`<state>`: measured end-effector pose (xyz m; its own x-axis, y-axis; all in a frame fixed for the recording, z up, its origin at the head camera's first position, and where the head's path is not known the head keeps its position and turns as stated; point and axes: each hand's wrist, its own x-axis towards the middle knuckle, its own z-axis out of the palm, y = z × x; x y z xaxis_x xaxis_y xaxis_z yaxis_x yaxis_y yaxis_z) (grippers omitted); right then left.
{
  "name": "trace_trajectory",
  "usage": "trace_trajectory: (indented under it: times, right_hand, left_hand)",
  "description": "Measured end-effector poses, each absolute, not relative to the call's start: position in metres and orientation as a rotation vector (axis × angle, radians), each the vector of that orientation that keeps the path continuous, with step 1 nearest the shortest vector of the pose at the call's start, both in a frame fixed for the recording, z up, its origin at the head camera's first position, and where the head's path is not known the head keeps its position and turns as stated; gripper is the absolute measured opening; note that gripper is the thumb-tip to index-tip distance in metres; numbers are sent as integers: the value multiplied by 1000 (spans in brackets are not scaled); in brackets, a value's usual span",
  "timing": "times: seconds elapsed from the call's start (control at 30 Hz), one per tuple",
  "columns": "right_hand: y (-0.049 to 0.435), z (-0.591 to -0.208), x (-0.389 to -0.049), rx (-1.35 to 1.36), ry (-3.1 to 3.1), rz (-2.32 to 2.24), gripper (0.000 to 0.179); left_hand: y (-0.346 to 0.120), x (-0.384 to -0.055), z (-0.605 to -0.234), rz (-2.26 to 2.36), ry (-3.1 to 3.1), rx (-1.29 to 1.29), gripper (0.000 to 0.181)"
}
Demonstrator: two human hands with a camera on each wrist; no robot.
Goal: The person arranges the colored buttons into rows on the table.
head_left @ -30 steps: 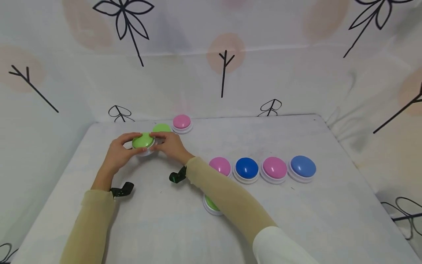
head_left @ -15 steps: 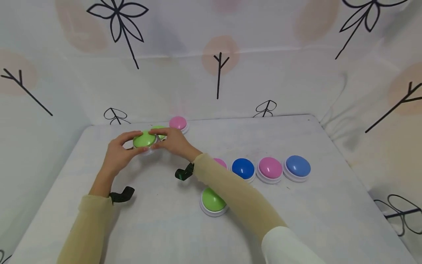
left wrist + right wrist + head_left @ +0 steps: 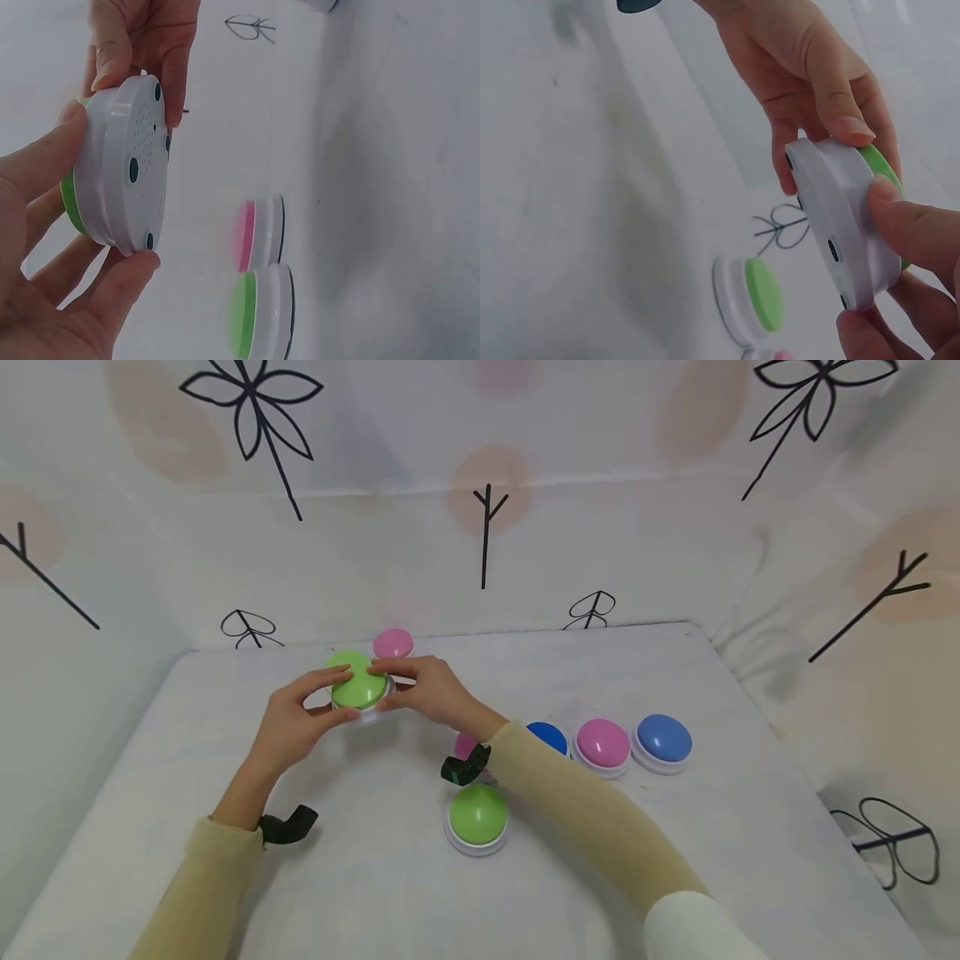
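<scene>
In the head view, a round push button with a green dome and white base (image 3: 360,692) is held between both hands above the table. My left hand (image 3: 294,727) pinches it from the left, and my right hand (image 3: 438,695) pinches its right side. Its underside, with dark round feet and small holes, shows in the left wrist view, well clear of the surface. Behind it, a second green button (image 3: 763,294) stands on the table, largely covered in the head view. Beside that one stands a pink button (image 3: 393,643).
Nearer the person stands another green button (image 3: 478,814). A row to the right has a light blue button (image 3: 664,737), a pink one (image 3: 603,743), a dark blue one (image 3: 547,737) and a partly hidden pink one (image 3: 465,744). Patterned cloth walls (image 3: 420,552) border the white table (image 3: 360,877).
Both hands have lifted the held green button and carried it to the right, now overlapping the one behind. The right forearm shifted right, uncovering the near green button. The head view turned slightly.
</scene>
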<state>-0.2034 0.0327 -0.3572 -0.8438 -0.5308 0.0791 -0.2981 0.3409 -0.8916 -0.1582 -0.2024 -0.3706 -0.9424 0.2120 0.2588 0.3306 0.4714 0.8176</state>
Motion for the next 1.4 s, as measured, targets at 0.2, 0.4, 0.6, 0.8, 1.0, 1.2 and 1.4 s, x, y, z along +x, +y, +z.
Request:
trace_trajectory:
  times: [0.2, 0.4, 0.6, 0.8, 1.0, 1.2, 1.4]
  right_hand:
    - [57, -363, -187, -695, 2389, -1542, 53]
    - [82, -368, -172, -693, 2349, -1592, 52]
    - [106, -367, -156, -627, 2319, -1633, 50]
    - [131, -370, -141, -599, 2294, -1644, 49]
    - [151, -376, -126, -636, 2325, -1612, 49]
    - [165, -381, -115, -628, 2360, -1616, 49]
    - [177, -381, -104, -618, 2353, -1626, 48]
  left_hand:
    - [-183, -150, -373, -1471, -2605, -607, 52]
    - [-164, -140, -372, -1521, -2605, -671, 49]
    - [-146, -130, -371, -1590, -2606, -763, 47]
    - [-130, -121, -377, -1697, -2570, -874, 46]
    - [-115, -113, -386, -1815, -2467, -978, 42]
    - [-101, -107, -390, -1875, -2451, -1006, 41]
    - [-91, -105, -391, -1928, -2458, -1024, 42]
